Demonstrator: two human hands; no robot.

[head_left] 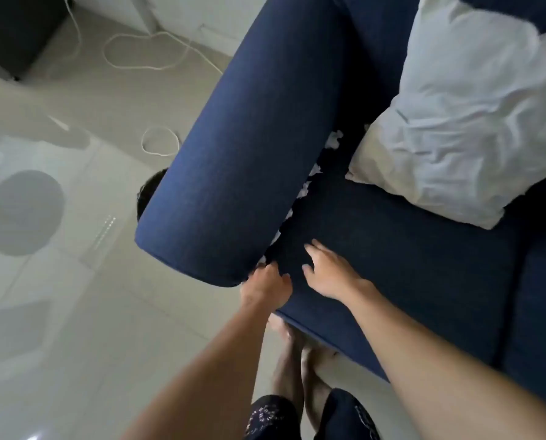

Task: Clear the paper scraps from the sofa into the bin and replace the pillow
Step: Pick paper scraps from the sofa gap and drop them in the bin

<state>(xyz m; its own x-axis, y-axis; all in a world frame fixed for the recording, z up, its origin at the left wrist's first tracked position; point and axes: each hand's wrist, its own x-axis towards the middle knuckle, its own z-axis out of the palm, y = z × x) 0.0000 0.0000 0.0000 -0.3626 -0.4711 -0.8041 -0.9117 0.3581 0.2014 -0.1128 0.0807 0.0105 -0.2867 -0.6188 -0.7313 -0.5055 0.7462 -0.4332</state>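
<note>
White paper scraps (306, 185) lie strung along the gap between the blue sofa's armrest (233, 147) and its seat cushion (408, 249). My left hand (265, 285) is at the front end of that gap, fingers curled around a few scraps under the armrest's corner. My right hand (325, 271) rests flat on the seat cushion beside it, fingers spread, holding nothing. A crumpled white pillow (468, 115) lies on the seat further back, against the backrest. A dark round object (148, 192) peeks out behind the armrest; I cannot tell whether it is the bin.
The floor is pale glossy tile (74, 312). White cable loops (151, 49) lie on it beyond the armrest. A fan's round base (24, 211) stands at the left. My bare legs and feet (297, 360) are at the sofa's front edge.
</note>
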